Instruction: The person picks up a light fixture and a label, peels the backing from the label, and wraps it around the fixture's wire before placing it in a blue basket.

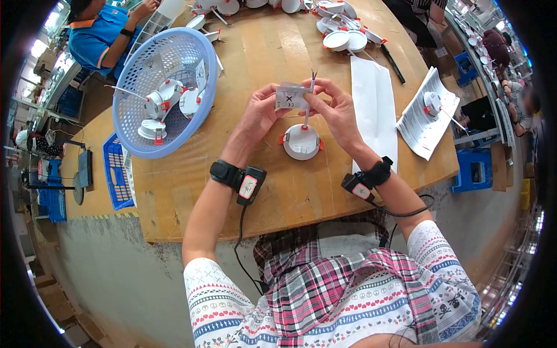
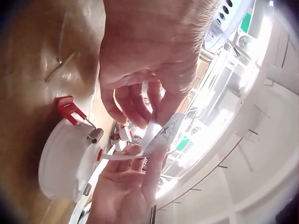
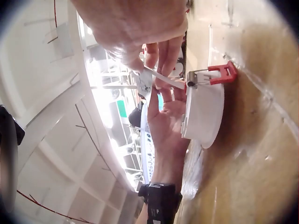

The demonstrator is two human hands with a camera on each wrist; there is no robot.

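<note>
A round white downlight (image 1: 301,142) with red-tipped spring clips rests on the table, its white cable (image 1: 307,116) rising from the top. Around that cable, above the lamp, is a printed white label (image 1: 290,97) marked with a crossed-out symbol. My left hand (image 1: 259,113) pinches the label's left end between thumb and fingers. From the other side, my right hand (image 1: 336,113) pinches the label's right end together with the cable. Bare wire ends stick up above the right fingers. In the left wrist view, the label (image 2: 163,137) appears folded at the cable.
A blue plastic basket (image 1: 123,104) holding several downlights stands at left, with a darker blue crate (image 1: 116,174) beside it. White paper (image 1: 371,110) and a printed sheet (image 1: 419,130) bearing a downlight lie at right. More downlights (image 1: 342,37) and a black pen (image 1: 393,64) lie farther back.
</note>
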